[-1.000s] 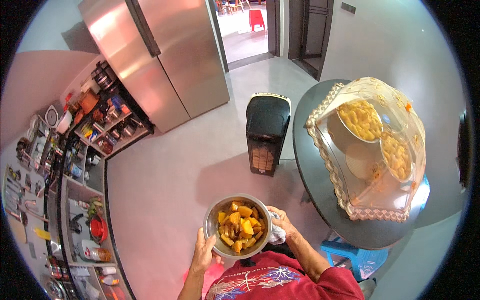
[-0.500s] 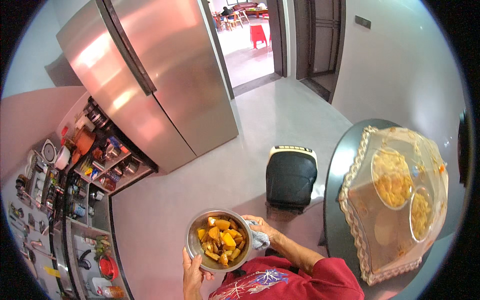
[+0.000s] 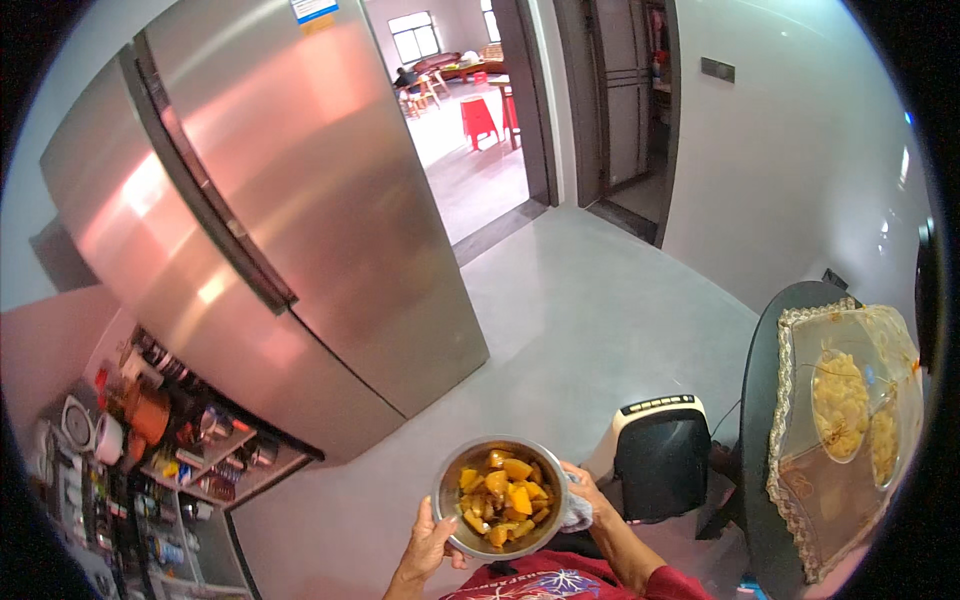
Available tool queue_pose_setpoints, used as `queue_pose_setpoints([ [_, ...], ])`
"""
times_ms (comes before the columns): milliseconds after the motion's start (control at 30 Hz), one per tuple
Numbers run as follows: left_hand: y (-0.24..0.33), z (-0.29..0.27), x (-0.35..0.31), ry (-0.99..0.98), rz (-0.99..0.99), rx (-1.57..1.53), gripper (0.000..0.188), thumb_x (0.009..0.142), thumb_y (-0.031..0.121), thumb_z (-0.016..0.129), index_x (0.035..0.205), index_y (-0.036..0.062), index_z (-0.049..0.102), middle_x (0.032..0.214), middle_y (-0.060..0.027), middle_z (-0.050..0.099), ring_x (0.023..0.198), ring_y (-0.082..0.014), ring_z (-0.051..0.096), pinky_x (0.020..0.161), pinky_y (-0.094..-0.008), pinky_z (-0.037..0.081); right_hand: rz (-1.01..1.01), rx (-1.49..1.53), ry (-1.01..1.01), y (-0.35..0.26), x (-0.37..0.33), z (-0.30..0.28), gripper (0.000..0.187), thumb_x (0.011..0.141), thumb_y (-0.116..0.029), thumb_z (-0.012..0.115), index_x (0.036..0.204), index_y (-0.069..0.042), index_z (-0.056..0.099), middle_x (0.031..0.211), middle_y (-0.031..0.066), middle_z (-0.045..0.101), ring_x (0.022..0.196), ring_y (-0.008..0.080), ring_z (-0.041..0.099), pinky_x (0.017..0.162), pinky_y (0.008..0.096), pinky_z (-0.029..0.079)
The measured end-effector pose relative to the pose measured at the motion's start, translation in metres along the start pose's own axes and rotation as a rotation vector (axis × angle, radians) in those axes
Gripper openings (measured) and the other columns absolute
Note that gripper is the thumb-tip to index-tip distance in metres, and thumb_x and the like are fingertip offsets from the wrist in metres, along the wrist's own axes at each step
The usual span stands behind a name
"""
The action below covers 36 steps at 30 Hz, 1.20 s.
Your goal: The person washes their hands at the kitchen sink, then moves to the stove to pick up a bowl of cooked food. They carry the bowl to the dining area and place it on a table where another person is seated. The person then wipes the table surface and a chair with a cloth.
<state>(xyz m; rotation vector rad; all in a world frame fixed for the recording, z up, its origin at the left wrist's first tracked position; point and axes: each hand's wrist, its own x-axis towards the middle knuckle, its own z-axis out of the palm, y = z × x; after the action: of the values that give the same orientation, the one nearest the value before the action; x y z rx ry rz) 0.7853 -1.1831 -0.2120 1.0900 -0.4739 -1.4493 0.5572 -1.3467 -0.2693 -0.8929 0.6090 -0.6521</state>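
1. My left hand (image 3: 432,545) and right hand (image 3: 578,497) clasp the round steel bowl of orange stewed chunks (image 3: 502,496) at chest height.
2. It seems heavy, slick and spillable; I grip under the rim, level.

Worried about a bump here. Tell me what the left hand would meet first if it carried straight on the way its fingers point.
The left hand grips the metal bowl of orange food, fingers pointing up-frame toward the steel fridge. Beyond the bowl, only bare floor shows before the fridge, though depth is unclear.
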Motion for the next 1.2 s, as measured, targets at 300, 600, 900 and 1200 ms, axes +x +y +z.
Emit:
queue_pose_setpoints([
  [300, 0.054, 0.009, 0.185, -0.271, -0.077, 0.121, 0.050, 0.093, 0.015, 0.045, 0.134, 0.0104, 0.017, 0.077, -0.0112, 0.059, 0.043, -0.0131, 0.054, 0.036, -0.0232, 0.048, -0.190, 0.136, 0.268, -0.038, 0.104, -0.064, 0.047, 0.078, -0.009, 0.066, 0.120, 0.004, 0.048, 0.101, 0.0126, 0.062, 0.083, 0.0183, 0.063, 0.072, 0.0305, 0.055],
  [600, 0.128, 0.054, 0.325, -0.303, -0.076, 0.202, 0.058, 0.092, 0.016, 0.045, 0.138, 0.0138, 0.009, 0.074, -0.0123, 0.059, 0.044, -0.0138, 0.056, 0.038, -0.0251, 0.051, -0.284, 0.273, 0.201, -0.123, 0.229, -0.104, 0.042, 0.079, -0.011, 0.066, 0.115, 0.003, 0.050, 0.100, 0.0127, 0.062, 0.080, 0.0190, 0.064, 0.071, 0.0312, 0.056],
  [900, 0.170, 0.123, 0.470, -0.431, -0.108, 0.169, 0.059, 0.094, 0.015, 0.043, 0.140, 0.0147, 0.006, 0.074, -0.0112, 0.060, 0.050, -0.0137, 0.059, 0.037, -0.0220, 0.048, -0.341, 0.240, 0.325, -0.207, 0.321, -0.188, 0.042, 0.080, -0.012, 0.064, 0.116, 0.004, 0.050, 0.101, 0.0105, 0.062, 0.084, 0.0172, 0.063, 0.074, 0.0297, 0.054],
  [1200, 0.177, 0.191, 0.608, -0.383, -0.131, 0.218, 0.057, 0.095, 0.016, 0.042, 0.139, 0.0126, 0.006, 0.068, -0.0134, 0.059, 0.045, -0.0135, 0.056, 0.039, -0.0239, 0.049, -0.267, 0.305, 0.315, -0.281, 0.416, -0.293, 0.048, 0.077, -0.013, 0.067, 0.118, 0.004, 0.049, 0.101, 0.0129, 0.062, 0.083, 0.0193, 0.064, 0.073, 0.0315, 0.055],
])
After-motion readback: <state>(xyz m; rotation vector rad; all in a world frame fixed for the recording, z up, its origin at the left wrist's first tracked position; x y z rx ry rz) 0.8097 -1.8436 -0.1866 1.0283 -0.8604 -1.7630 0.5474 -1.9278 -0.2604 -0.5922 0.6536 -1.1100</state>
